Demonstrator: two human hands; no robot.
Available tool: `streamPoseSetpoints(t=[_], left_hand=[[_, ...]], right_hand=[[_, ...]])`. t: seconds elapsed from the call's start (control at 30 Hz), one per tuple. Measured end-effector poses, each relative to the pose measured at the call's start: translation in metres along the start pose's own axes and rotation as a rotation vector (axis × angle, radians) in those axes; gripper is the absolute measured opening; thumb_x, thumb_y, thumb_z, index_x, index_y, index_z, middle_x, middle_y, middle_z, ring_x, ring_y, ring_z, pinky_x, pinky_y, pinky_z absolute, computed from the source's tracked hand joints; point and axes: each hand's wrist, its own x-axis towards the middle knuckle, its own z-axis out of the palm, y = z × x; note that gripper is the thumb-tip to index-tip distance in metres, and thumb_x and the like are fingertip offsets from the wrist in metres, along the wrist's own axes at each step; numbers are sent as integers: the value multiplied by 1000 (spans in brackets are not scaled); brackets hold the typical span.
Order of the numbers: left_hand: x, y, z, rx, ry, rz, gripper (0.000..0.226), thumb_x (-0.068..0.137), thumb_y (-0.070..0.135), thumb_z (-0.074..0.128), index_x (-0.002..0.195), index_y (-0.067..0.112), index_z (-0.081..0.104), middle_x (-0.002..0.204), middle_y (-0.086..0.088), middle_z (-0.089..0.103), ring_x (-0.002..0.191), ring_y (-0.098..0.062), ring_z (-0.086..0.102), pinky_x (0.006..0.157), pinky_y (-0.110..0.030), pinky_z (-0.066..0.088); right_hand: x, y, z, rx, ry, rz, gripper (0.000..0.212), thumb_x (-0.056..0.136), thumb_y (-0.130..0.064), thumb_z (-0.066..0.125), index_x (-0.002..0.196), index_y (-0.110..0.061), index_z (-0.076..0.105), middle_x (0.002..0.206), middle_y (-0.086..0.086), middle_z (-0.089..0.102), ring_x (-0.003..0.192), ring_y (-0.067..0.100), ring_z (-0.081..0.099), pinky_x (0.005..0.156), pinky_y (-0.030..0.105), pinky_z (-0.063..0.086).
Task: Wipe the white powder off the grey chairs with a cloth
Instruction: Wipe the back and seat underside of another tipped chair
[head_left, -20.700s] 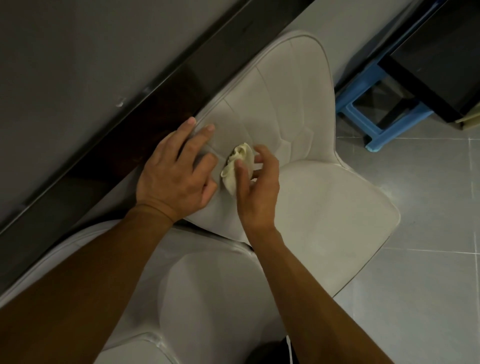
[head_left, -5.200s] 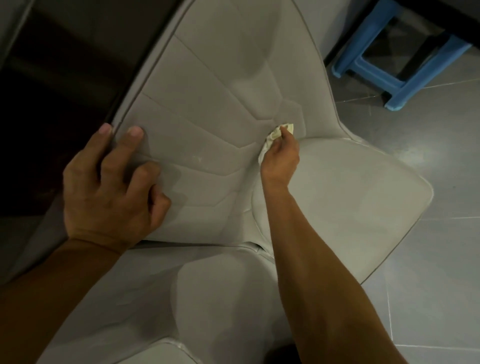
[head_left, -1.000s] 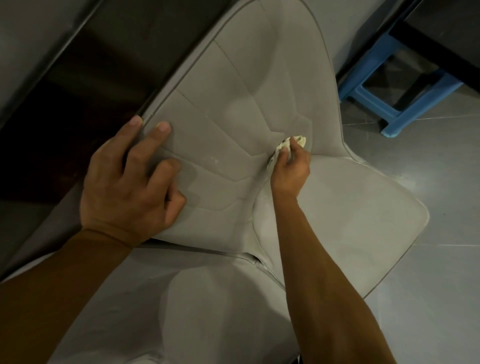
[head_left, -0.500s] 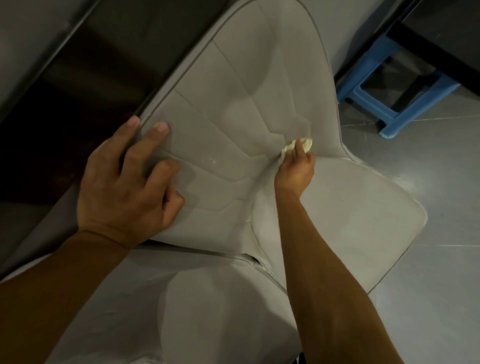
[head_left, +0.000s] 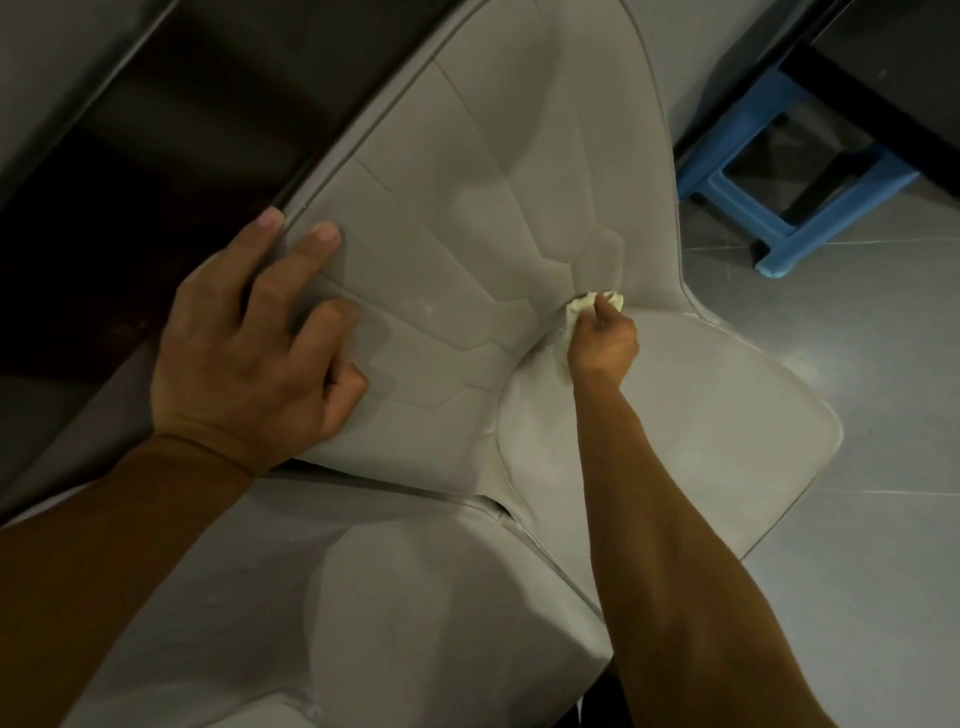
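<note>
Cloth bunched into the crease of a grey chair.
The chair fills mid-frame, with a second chair below it and a blue stool at upper right. At centre left the left hand lies spread on the backrest's edge, holding nothing. At centre right the right hand grips the cloth where backrest meets seat. Faint white specks show between the hands.
</note>
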Motion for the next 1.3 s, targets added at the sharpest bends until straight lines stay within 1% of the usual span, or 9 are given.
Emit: streamPoseSetpoints(t=[0.1,0.27,0.37,0.47,0.57,0.77,1.0,1.17,1.3], left_hand=[[-1,-1,1,-15,-10,0,21,81,18,61,93,2,64,144,-21,46,124,-52,54,95,-60,49],[0,-2,0,-35,-25,3,20,81,18,60,92,1,65,145,-22,45,124,-51,56,95,-61,49],[0,-1,-1,-28,-21,-5,20,83,18,60,94,2,64,145,-21,46,126,-50,55,96,-60,49],[-1,-1,-2,-15,-19,-13,19,85,18,59,93,2,64,144,-21,46,127,-51,54,97,-60,49],[0,1,-3,-15,-19,-18,19,86,18,58,93,2,64,144,-21,47,129,-50,52,99,-59,48],[2,6,-8,5,-6,-41,18,86,18,57,94,3,63,142,-21,51,136,-46,43,100,-56,47],[4,7,-10,1,-1,-55,18,87,19,54,94,4,61,141,-21,52,136,-45,43,98,-57,47],[3,7,-9,10,-9,-58,18,87,20,55,93,5,62,140,-22,57,136,-44,44,100,-55,47],[4,7,-9,7,-8,-56,17,86,19,55,91,5,63,139,-22,58,136,-42,44,100,-54,46]], right_hand=[[-19,-14,-13,129,20,-55,36,99,-18,57,134,-12,63,125,10,60,116,24,59,102,22,41],[-111,-73,-25,300,-19,-720,31,95,-9,60,125,-9,67,107,7,60,94,24,61,80,35,52],[-156,-86,-13,192,-184,-947,32,96,-12,62,127,-10,67,111,8,58,97,26,59,85,35,50],[-157,-62,-1,129,-269,-826,34,96,-11,62,129,-14,67,118,6,58,106,25,57,91,41,50],[-150,-48,-15,69,-292,-693,34,96,-13,61,128,-19,68,111,-1,56,98,22,59,85,42,53],[-178,-77,-11,91,-241,-880,36,98,-10,55,132,-13,64,112,8,57,93,28,56,84,39,50],[-156,-53,-16,-68,-267,-746,35,96,-13,54,129,-17,67,104,4,57,88,23,58,78,43,52],[-184,-78,-11,147,-212,-817,34,99,-12,56,132,-15,64,107,2,54,92,22,58,83,36,51],[-183,-67,4,114,-257,-631,38,99,-14,48,133,-19,64,110,0,55,96,18,60,87,34,52]])
